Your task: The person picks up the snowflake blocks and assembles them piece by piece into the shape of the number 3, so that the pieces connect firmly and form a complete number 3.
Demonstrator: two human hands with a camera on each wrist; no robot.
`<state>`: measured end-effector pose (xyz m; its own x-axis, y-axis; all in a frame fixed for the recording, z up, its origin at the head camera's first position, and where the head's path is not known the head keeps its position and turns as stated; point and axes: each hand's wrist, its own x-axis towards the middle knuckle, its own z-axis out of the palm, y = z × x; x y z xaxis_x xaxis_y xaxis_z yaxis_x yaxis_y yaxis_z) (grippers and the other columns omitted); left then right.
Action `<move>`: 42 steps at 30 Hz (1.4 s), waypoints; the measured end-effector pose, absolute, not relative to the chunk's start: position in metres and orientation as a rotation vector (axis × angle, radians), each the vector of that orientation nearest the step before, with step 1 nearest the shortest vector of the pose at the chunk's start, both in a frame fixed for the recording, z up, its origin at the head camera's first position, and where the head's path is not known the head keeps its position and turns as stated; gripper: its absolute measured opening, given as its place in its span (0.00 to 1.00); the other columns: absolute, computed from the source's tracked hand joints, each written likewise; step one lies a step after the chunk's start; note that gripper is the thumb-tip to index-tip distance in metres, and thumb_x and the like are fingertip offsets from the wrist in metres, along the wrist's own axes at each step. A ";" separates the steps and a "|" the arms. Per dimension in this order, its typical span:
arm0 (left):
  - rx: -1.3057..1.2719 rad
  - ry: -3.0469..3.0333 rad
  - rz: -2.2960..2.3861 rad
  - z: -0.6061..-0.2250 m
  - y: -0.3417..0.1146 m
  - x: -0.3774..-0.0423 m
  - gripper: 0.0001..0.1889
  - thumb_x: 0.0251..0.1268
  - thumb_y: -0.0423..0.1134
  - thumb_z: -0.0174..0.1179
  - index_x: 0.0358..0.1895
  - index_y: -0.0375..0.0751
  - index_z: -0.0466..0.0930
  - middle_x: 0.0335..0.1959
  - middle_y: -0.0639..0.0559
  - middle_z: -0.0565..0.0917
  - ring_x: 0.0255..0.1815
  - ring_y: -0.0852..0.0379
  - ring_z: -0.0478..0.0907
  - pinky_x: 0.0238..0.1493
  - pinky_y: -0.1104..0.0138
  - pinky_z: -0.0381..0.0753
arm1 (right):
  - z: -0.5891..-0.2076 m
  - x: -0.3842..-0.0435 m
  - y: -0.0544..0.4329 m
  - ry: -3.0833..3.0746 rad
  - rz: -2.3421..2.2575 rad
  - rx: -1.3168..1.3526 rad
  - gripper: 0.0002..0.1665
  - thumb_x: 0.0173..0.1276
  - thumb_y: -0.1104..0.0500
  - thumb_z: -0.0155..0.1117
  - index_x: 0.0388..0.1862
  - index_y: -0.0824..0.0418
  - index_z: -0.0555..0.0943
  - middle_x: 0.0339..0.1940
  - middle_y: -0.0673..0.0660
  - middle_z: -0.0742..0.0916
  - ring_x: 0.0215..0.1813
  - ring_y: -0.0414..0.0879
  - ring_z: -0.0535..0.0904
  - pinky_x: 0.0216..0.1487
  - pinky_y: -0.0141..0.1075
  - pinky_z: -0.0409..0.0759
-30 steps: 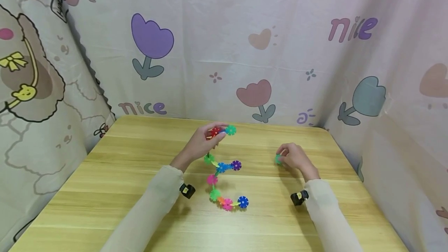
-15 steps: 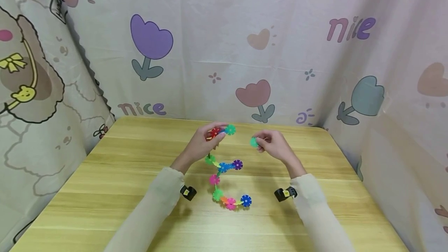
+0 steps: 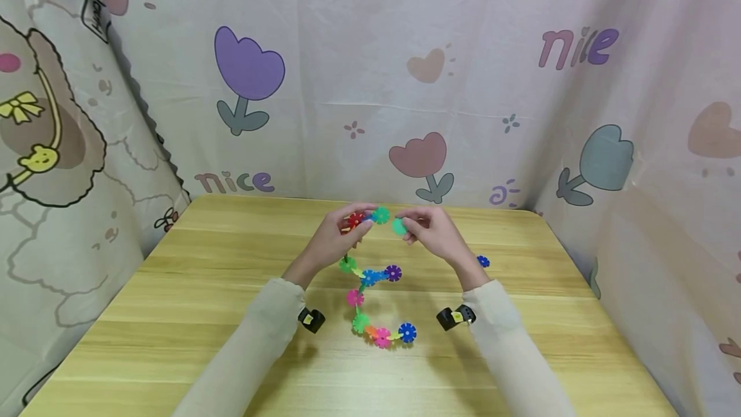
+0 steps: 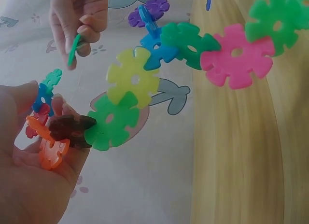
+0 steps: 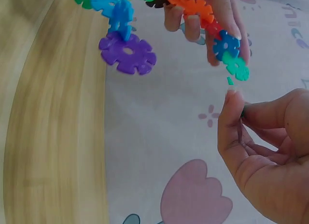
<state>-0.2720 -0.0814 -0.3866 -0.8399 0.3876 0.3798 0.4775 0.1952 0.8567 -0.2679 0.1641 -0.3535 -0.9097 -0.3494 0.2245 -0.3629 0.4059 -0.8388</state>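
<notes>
A chain of interlocking plastic snowflake discs hangs from my left hand (image 3: 329, 240), which pinches it near its upper end. Red and blue discs lie by those fingers, and a green end disc (image 3: 381, 215) sticks out to the right. Lower down, the chain has a purple disc (image 3: 393, 273) on a side branch and a dark blue disc (image 3: 407, 333) at its bottom end. Between thumb and fingers, my right hand (image 3: 435, 235) pinches a loose green disc (image 3: 399, 226). A small gap separates it from the chain's green end. In the right wrist view, fingers mostly hide the loose disc.
A loose blue disc (image 3: 483, 261) lies on the wooden table (image 3: 173, 314), just right of my right wrist. Patterned cloth (image 3: 347, 82) hangs behind the table and along both sides. Each wrist wears a small black camera.
My right hand has lifted the loose green disc and carried it left, close to the chain's green end. A blue disc now shows on the table. My left hand has barely moved.
</notes>
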 end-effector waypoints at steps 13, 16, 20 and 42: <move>-0.885 -2.343 -1.722 -0.387 -0.080 -0.271 0.18 0.78 0.39 0.59 0.67 0.47 0.78 0.50 0.43 0.83 0.30 0.53 0.77 0.29 0.66 0.82 | -0.354 -0.268 0.154 -2.598 1.667 0.573 0.16 0.82 0.64 0.52 0.57 0.68 0.84 0.36 0.70 0.86 0.30 0.46 0.83 0.39 0.38 0.88; -0.882 -2.341 -1.727 -0.387 -0.080 -0.271 0.19 0.78 0.38 0.59 0.68 0.47 0.78 0.52 0.42 0.83 0.32 0.49 0.77 0.30 0.62 0.84 | -0.355 -0.269 0.152 -2.587 1.708 0.551 0.16 0.82 0.64 0.51 0.57 0.69 0.84 0.34 0.68 0.85 0.30 0.47 0.81 0.35 0.32 0.85; -0.891 -2.338 -1.716 -0.388 -0.080 -0.272 0.20 0.78 0.37 0.58 0.69 0.46 0.77 0.54 0.39 0.82 0.32 0.44 0.77 0.31 0.62 0.84 | -0.355 -0.268 0.150 -2.585 1.732 0.528 0.17 0.83 0.65 0.51 0.58 0.69 0.84 0.32 0.66 0.84 0.29 0.46 0.79 0.32 0.28 0.80; -0.808 -2.257 -1.770 -0.391 -0.067 -0.268 0.17 0.72 0.26 0.61 0.61 0.39 0.84 0.36 0.41 0.85 0.24 0.51 0.75 0.18 0.72 0.71 | -0.354 -0.263 0.135 -2.533 1.696 0.262 0.13 0.78 0.66 0.60 0.52 0.72 0.87 0.39 0.67 0.89 0.24 0.40 0.81 0.28 0.25 0.80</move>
